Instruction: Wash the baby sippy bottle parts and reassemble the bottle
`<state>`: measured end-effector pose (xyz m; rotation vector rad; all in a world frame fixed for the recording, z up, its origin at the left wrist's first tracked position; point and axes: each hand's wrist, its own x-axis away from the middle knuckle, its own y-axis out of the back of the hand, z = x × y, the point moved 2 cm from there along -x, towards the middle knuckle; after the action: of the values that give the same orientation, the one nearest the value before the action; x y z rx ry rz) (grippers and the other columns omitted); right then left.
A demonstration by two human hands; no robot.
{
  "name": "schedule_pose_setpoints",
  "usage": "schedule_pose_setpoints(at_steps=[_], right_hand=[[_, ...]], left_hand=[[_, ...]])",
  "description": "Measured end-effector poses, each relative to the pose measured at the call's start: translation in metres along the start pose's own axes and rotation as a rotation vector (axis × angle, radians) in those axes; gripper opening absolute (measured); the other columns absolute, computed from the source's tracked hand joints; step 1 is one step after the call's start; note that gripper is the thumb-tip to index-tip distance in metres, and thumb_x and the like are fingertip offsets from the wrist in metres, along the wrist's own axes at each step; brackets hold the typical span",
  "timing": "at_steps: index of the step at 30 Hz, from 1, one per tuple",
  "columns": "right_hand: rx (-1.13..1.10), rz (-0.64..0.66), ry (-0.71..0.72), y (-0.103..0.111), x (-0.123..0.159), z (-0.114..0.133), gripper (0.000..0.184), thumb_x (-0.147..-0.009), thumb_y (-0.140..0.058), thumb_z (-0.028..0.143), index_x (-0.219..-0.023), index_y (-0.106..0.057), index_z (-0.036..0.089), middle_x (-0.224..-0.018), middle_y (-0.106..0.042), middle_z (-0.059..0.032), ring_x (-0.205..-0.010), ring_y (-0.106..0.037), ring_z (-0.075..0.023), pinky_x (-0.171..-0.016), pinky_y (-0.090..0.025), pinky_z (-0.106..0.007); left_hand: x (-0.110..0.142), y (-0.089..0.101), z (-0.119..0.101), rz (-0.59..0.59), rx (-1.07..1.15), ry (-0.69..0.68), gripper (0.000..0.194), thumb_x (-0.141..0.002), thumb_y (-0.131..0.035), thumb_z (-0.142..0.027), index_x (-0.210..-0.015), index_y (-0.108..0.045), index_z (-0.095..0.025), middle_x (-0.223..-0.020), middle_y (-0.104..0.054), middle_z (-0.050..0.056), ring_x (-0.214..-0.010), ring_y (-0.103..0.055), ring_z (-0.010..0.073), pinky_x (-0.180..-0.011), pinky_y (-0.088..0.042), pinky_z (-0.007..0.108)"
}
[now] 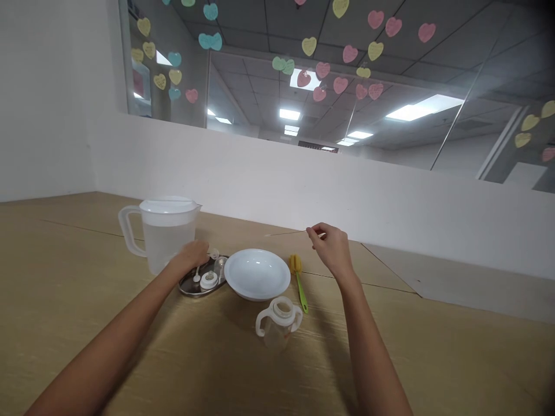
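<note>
Holding my curled left hand (191, 258) over the oval steel tray (191, 287), grip unclear. My right hand (332, 249) was half-closed, apparently empty, near the yellow-green bottle brush (299, 283).

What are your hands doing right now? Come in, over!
Left hand over the metal tray. Right hand raised, nearest the green bottle brush. White bowl between them.

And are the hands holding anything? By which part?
The right hand shows nothing held; its fingers pinch together above the table. The left hand is over the metal tray, and whether it grips anything cannot be told.
</note>
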<state>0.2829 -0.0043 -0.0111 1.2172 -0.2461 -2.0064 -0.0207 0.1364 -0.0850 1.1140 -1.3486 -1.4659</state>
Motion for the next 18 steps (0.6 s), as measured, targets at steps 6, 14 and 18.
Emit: schedule_pose_setpoints(at_steps=[6, 14, 18], right_hand=[[-0.025, -0.047, 0.015, 0.012, 0.005, 0.013, 0.029, -0.077, -0.048, 0.042, -0.066, -0.06, 0.017, -0.067, -0.065, -0.004, -0.053, -0.058, -0.0159, -0.057, -0.042, -0.028], [-0.343, -0.053, 0.027, 0.034, 0.015, 0.032, 0.027, -0.072, -0.058, 0.041, -0.067, -0.065, 0.015, -0.056, -0.06, -0.0013, -0.047, -0.055, -0.0128, -0.041, -0.042, -0.023], [-0.517, -0.065, 0.012, 0.042, 0.017, 0.033, 0.024, -0.069, -0.065, 0.038, -0.07, -0.069, 0.014, -0.057, -0.062, -0.0024, -0.046, -0.054, -0.0121, -0.039, -0.043, -0.023]], left_hand=[[0.014, 0.031, 0.0, -0.008, 0.022, -0.032, 0.031, -0.07, -0.049, -0.027, -0.084, -0.068, -0.007, -0.09, -0.066, 0.024, -0.085, -0.063, 0.0345, -0.069, -0.046, 0.038], [0.038, 0.068, -0.011, -0.028, 0.362, -0.314, 0.042, -0.078, -0.035, -0.039, -0.096, -0.065, -0.016, -0.081, -0.066, 0.005, -0.079, -0.06, 0.0205, -0.071, -0.044, 0.026], [0.045, 0.075, -0.025, -0.067, 0.68, -0.421, 0.04, -0.078, -0.034, -0.038, -0.096, -0.063, -0.016, -0.083, -0.064, 0.003, -0.085, -0.058, 0.0185, -0.08, -0.043, 0.026]])
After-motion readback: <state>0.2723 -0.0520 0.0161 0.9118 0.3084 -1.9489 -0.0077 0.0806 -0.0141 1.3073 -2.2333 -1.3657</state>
